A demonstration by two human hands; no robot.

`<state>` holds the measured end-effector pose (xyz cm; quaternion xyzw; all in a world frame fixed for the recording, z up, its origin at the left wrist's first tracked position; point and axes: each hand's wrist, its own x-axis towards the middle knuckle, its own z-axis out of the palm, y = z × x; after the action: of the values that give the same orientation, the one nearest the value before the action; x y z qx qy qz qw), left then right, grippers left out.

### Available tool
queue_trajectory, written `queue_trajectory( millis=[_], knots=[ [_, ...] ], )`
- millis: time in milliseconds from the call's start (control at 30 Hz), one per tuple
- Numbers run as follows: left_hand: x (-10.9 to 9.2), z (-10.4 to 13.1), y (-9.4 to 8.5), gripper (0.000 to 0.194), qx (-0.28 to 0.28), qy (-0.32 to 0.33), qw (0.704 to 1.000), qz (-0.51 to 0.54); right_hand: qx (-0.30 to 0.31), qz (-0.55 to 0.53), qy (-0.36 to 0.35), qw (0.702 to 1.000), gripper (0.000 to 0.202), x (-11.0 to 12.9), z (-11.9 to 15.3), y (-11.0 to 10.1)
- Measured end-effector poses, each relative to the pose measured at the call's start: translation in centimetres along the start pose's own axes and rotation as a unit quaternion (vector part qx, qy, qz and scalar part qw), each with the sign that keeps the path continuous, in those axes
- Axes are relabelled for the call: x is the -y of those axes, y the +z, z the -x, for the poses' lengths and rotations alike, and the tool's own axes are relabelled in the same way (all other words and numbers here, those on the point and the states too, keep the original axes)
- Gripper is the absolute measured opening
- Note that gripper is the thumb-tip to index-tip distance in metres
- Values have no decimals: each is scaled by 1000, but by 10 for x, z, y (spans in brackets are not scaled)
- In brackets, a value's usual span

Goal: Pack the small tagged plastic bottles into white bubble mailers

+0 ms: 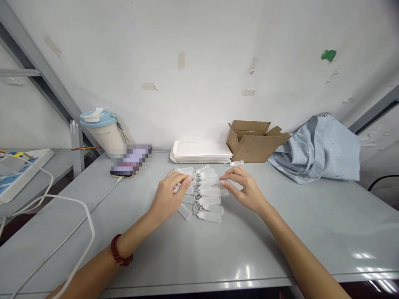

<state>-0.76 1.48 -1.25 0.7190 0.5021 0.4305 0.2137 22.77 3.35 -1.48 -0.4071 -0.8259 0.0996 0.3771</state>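
Note:
Several small translucent plastic pieces with white ends and looped cords (209, 216) lie in rough rows on the grey table. Over the left side of this group is my left hand (170, 193), its thumb and index fingertips pinched together; whatever they hold, if anything, is too small to make out. My right hand (245, 189) hovers at the group's right edge, thumb and fingers apart, fingertips close to the pieces. One similar piece (237, 163) sits apart, by the stack of white envelopes or cards (202, 153).
An open cardboard box (258, 145) and a crumpled light-blue cloth bag (327, 149) stand at the back right. A lidded cup (104, 133) and a charging phone (131, 161) are at the back left. White cables (90, 216) cross the table's left side.

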Motion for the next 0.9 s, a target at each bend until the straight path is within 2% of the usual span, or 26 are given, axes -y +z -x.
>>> queue_trajectory(
  millis=[100, 200, 267, 367, 600, 900],
  knots=[
    [-1, 1, 0, 26, -7, 0, 1000, 7, -28, 52, 46, 997, 26, -18, -2, -4],
    [-1, 0, 0, 25, -17, 6, 1000, 11, -9, 159, 88, 983, 25, -43, -2, -4],
    [-1, 0, 0, 25, -19, 12, 1000, 10, -7, 190, 99, 977, 24, -59, -1, -3],
    [-1, 0, 0, 26, -19, 6, 1000, 8, 12, 225, 110, 968, 32, -76, 1, 0],
    [-4, 1, 0, 26, -9, 0, 1000, 8, 65, 276, 135, 950, 44, -88, 3, 3],
    [-4, 1, 0, 24, -10, 10, 1000, 9, 68, 305, 143, 939, 45, -97, 4, 4]
  ],
)
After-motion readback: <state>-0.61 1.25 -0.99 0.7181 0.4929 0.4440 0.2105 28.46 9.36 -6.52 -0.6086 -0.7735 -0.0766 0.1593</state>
